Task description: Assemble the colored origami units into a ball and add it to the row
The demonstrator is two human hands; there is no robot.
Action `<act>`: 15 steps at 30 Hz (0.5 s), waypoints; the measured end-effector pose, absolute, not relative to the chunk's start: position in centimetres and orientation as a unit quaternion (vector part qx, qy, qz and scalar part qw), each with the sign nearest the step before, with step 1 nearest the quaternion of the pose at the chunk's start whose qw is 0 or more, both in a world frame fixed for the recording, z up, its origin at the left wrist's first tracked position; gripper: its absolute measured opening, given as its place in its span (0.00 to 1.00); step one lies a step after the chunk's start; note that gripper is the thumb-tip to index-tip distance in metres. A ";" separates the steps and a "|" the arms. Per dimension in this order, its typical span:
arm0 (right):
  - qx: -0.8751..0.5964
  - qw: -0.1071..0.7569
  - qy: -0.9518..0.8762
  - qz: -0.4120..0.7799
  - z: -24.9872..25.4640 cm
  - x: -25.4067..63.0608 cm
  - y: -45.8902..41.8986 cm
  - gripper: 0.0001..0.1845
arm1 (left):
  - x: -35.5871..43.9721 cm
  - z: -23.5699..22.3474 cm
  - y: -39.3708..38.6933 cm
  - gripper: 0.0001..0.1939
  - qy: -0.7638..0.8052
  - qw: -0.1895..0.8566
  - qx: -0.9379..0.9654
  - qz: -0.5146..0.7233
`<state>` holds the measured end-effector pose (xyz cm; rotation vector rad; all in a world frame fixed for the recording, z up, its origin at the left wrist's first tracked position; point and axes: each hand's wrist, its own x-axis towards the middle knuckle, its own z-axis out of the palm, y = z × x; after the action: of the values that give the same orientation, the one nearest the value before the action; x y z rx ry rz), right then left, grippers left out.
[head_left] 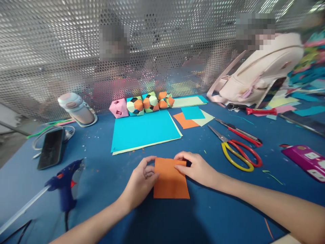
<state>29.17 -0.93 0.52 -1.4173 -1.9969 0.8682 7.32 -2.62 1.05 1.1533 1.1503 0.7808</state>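
An orange square of paper (170, 181) is held between my two hands just above the blue table. My left hand (143, 179) pinches its left edge, thumb on the front face. At the upper right corner my right hand (195, 167) grips the paper, with the thumb in front and the fingers behind. Beyond my hands lie blue and pale green sheets (143, 130), stacked. To their right are small squares: a blue one (193, 113), an orange one (185, 121) and a pale green one (207, 118).
Scissors (238, 154) and a red utility knife (243, 132) lie to the right, near a purple power strip (306, 161). A glue gun (66, 183), phone (52, 149) and bottle (77, 108) are on the left. Folded paper balls (151, 102) and a backpack (259, 71) stand by the perforated metal panel (162, 40).
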 end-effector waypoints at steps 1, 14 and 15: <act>-0.526 0.252 -0.753 0.304 0.3 29.1 -0.9 0.02 | 7.3 1.1 -2.6 0.24 0.510 0.602 0.509 0.344; -0.479 0.264 -0.790 0.276 0.7 28.2 -0.9 0.00 | 7.4 0.3 -3.0 0.11 0.458 0.492 0.680 0.292; -0.460 0.275 -0.803 0.259 0.5 28.0 -0.8 0.03 | 7.4 0.3 -3.0 0.10 0.456 0.481 0.689 0.293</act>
<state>27.99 -0.83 0.50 -1.2356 -2.1594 0.6972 7.38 -3.01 0.33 1.6795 1.1128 0.7149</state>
